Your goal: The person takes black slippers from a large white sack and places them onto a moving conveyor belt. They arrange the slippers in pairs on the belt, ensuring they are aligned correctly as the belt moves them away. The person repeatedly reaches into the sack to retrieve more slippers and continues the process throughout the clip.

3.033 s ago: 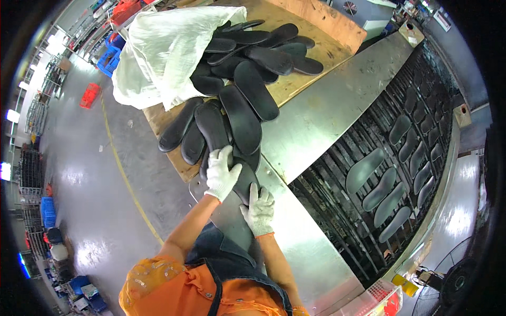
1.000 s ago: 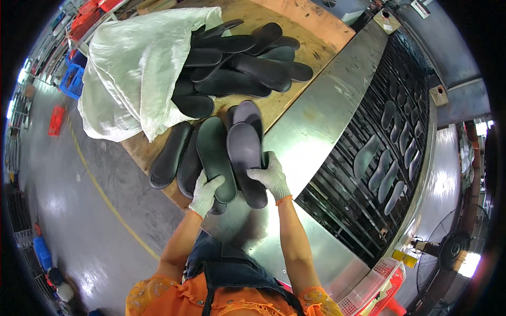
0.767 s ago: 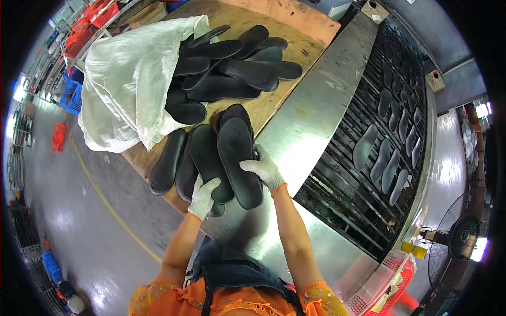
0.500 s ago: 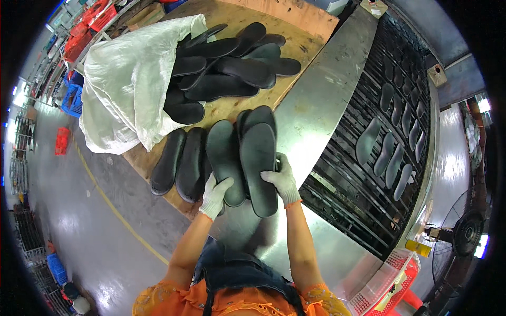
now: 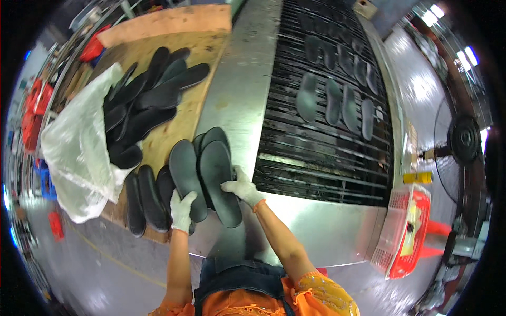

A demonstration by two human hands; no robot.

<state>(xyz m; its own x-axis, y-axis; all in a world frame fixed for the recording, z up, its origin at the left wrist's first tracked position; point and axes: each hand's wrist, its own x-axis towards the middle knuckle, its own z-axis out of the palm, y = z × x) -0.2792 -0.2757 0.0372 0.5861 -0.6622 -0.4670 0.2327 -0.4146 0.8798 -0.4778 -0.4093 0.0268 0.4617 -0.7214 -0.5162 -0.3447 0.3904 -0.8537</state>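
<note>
Presently, left grip [image 5: 182, 211] and right grip [image 5: 244, 190] each clasp black insoles [image 5: 216, 176] over left edge of steel counter [image 5: 311, 221], which runs rightward along slatted bed [image 5: 327, 152]; insoles smooth, dull, round-ended.

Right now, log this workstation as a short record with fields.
Left hand: white-gloved, gripping a dark shoe insole near its lower end
Right hand: white-gloved, gripping another dark shoe insole at its right edge
Left side: white sack on a wooden board, black insoles spilling from its mouth
Middle: metal ledge
Right side: insoles in rows on a slatted black bed
Far right: black fan
</note>
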